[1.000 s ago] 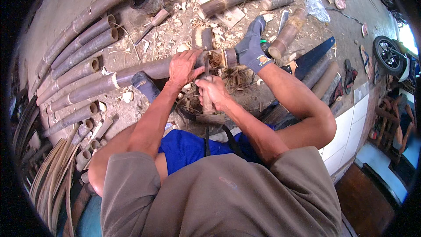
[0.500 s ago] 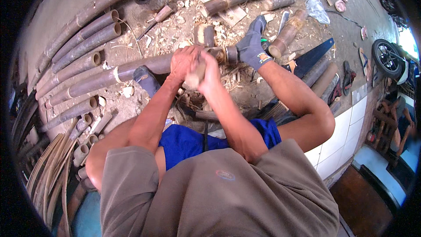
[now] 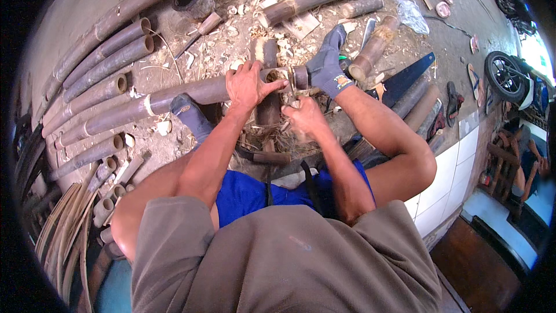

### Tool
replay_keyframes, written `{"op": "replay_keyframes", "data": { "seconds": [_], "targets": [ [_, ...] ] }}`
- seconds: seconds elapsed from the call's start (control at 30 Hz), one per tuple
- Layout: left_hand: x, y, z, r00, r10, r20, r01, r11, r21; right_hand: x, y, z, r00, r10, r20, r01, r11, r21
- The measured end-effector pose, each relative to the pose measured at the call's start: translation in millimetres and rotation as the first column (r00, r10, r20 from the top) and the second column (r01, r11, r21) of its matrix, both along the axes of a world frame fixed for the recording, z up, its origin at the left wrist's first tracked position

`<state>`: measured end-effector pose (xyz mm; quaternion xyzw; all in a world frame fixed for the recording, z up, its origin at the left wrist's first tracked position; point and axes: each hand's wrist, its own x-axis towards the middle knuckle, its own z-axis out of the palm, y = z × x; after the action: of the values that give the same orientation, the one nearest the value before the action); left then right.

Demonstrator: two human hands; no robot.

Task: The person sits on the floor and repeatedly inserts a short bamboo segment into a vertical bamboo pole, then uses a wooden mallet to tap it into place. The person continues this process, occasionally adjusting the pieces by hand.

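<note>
A long brown bamboo pole (image 3: 191, 91) lies across the ground in front of me, resting over a short bamboo block (image 3: 267, 110). My left hand (image 3: 248, 86) is closed over the pole, its thumb stretched toward a cut opening (image 3: 279, 75) near the pole's right end. My right hand (image 3: 308, 117), just below that end, is closed around a narrow cutting tool (image 3: 291, 83). Its thin blade points up at the opening; the handle is mostly hidden in my fist, so its exact kind is unclear. My right foot (image 3: 327, 66), in a grey sock, is by the pole's end.
Several bamboo poles (image 3: 110, 52) lie at the left, above split strips (image 3: 63, 226). A handsaw (image 3: 408, 81) and a cut bamboo piece (image 3: 373, 49) are at the right. Wood chips (image 3: 231, 29) litter the ground near a wooden-handled tool (image 3: 200, 32). A motorbike wheel (image 3: 505, 77) stands far right.
My right hand has moved from beside my left hand to below the pole's right end, turning the tool's blade upward to the opening. My left hand stays on the pole, fingers more spread.
</note>
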<state>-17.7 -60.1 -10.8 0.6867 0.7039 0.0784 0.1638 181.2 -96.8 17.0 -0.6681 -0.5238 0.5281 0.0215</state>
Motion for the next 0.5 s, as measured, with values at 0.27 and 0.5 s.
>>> {"op": "replay_keyframes", "data": {
  "seconds": [0.27,0.5],
  "targets": [
    [-6,35,-8,0.917,0.104,0.384,-0.126,0.992,0.031,27,107,45,0.796,0.593,0.119,-0.574,0.802,-0.165],
    [18,153,-32,0.943,0.005,0.334,-0.105,0.954,0.282,27,-13,30,0.894,0.439,0.092,-0.445,0.893,0.066]
  ]
}}
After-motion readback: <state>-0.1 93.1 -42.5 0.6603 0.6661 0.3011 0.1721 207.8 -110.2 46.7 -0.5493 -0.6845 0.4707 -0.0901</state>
